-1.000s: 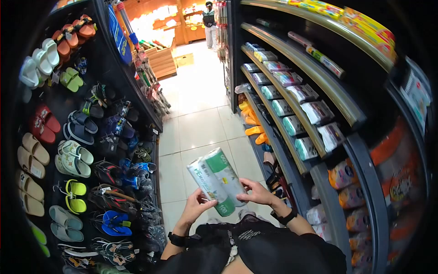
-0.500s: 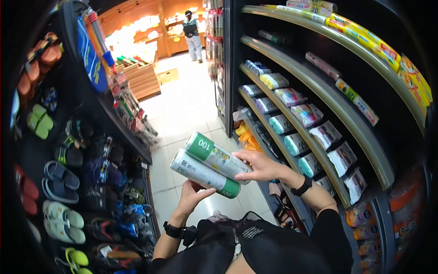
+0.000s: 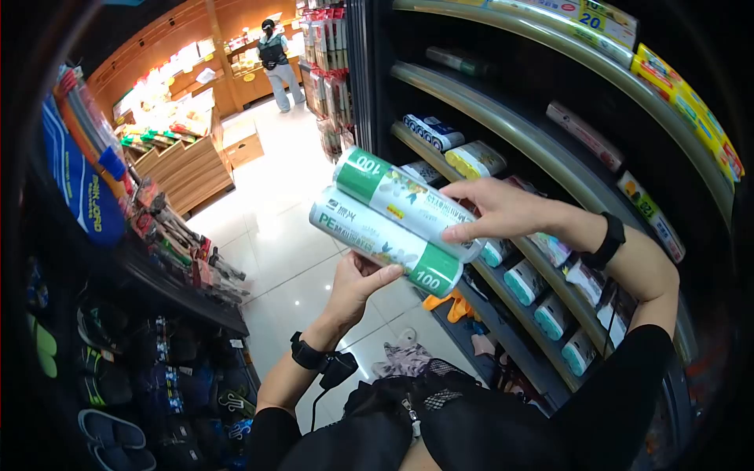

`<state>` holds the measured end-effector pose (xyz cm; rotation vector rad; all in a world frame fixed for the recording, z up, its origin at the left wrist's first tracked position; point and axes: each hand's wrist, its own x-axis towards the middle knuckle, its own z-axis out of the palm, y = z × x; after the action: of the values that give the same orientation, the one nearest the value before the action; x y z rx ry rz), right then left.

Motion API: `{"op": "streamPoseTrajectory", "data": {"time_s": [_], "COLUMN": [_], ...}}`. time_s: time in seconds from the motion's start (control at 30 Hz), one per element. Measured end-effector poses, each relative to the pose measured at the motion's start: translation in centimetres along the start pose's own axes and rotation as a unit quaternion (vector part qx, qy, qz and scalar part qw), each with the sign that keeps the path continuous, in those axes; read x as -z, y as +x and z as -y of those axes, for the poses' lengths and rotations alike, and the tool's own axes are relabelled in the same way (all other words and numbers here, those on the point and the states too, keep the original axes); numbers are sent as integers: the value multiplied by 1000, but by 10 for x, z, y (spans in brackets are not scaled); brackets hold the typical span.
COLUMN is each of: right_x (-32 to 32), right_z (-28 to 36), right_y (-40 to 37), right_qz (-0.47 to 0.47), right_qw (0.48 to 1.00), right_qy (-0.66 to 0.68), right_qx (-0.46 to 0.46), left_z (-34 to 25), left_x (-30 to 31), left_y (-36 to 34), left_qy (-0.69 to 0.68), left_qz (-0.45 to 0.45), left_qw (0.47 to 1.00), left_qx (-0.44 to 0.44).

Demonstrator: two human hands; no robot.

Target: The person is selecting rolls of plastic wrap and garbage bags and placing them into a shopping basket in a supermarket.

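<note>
Item: pack of two rolls [image 3: 389,220], green-capped, marked "100", held tilted at centre frame, clear of the shelf [image 3: 503,118] at right.
Left hand [image 3: 355,289]: closed around the lower roll from beneath, thumb over its front.
Right hand [image 3: 503,208]: fingers curled on the upper roll's far end.
Step, as judged: pack raised for reading. Shelving it would call for a free gap among the packets [image 3: 542,314] at right.
Unclear: small print; left palm; right thumb; slippers [image 3: 110,424] in the dark at lower left.
</note>
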<state>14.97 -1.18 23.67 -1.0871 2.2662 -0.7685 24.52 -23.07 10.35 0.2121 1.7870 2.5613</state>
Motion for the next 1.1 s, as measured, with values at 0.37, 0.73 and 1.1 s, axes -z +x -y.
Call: {"op": "streamPoseTrajectory", "data": {"time_s": [0.37, 0.73, 1.1], "right_x": [189, 300, 388], "right_z": [-82, -161, -229], "right_y": [130, 211, 281], "right_qz": [-87, -205, -274], "right_qw": [994, 975, 938], "right_qy": [-56, -52, -3], "right_qx": [-18, -65, -210], "left_z": [-26, -33, -61], "left_x": [31, 51, 69], "left_y": [274, 483, 629], "left_qy": [-19, -16, -150], "left_qz": [54, 192, 295], "left_qw": [998, 981, 935], "left_qx": [-40, -1, 131]}}
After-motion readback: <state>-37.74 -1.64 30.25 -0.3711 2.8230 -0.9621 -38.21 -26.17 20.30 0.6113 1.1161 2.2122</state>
